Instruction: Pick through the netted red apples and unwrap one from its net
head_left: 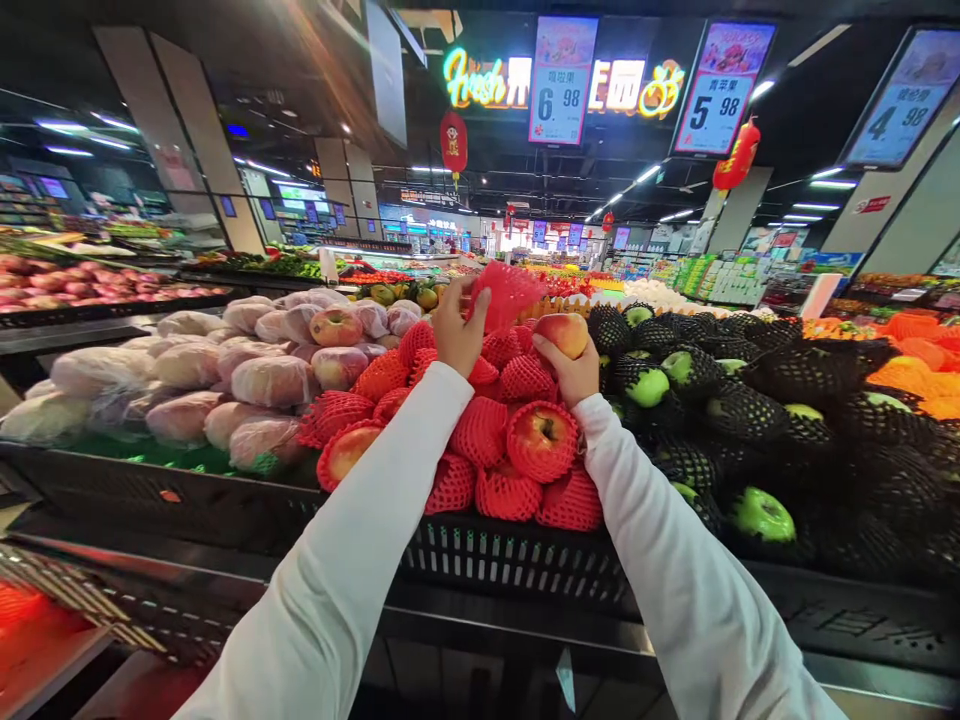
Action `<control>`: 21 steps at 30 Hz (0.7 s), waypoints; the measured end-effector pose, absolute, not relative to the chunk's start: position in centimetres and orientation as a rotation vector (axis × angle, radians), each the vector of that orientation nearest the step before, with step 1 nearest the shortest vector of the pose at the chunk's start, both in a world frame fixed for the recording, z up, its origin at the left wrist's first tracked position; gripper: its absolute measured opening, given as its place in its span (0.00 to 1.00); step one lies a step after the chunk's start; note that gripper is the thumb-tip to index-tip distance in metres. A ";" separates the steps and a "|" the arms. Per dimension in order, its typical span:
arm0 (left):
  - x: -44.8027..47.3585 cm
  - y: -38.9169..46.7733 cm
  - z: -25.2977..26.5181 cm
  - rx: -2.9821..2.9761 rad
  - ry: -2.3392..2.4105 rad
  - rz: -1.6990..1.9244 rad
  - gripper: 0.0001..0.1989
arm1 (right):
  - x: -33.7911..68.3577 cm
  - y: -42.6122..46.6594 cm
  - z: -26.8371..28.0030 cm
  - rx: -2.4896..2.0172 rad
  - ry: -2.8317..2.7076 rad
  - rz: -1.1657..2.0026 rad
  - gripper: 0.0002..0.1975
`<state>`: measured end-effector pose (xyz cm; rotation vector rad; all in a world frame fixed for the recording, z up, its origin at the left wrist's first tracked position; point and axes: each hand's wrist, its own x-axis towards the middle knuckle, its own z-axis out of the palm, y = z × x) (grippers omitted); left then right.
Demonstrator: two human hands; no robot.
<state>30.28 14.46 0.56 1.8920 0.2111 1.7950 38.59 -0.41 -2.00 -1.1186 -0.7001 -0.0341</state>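
My left hand (459,335) is closed on a red foam net sleeve (511,296), raised above the middle of the fruit display. The sleeve looks collapsed, with no fruit visible in it. To its right, my right hand (576,372) grips a bare red-yellow apple (564,334), thumb on its near side. Below both hands lies a pile of apples in red foam nets (480,432). One netted apple (543,440) at the front faces up with its stem end showing.
Plastic-wrapped apples (274,385) fill the left section. Green apples in black nets (679,370) lie to the right. A black slatted crate edge (510,560) runs along the front. Price signs (564,80) hang overhead, and orange-netted fruit (911,365) sits at far right.
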 end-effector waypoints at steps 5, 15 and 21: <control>30.7 13.6 0.0 2.092 0.007 1.447 0.12 | 37.9 -0.6 -2.0 -1.130 -0.893 0.093 0.38; 30.0 13.6 0.5 2.347 -0.225 1.335 0.26 | 36.8 -1.0 -1.2 -1.199 -0.912 0.029 0.36; 30.5 14.0 0.1 2.328 -0.001 1.443 0.14 | 37.4 -0.7 -1.6 -1.257 -0.844 -0.093 0.39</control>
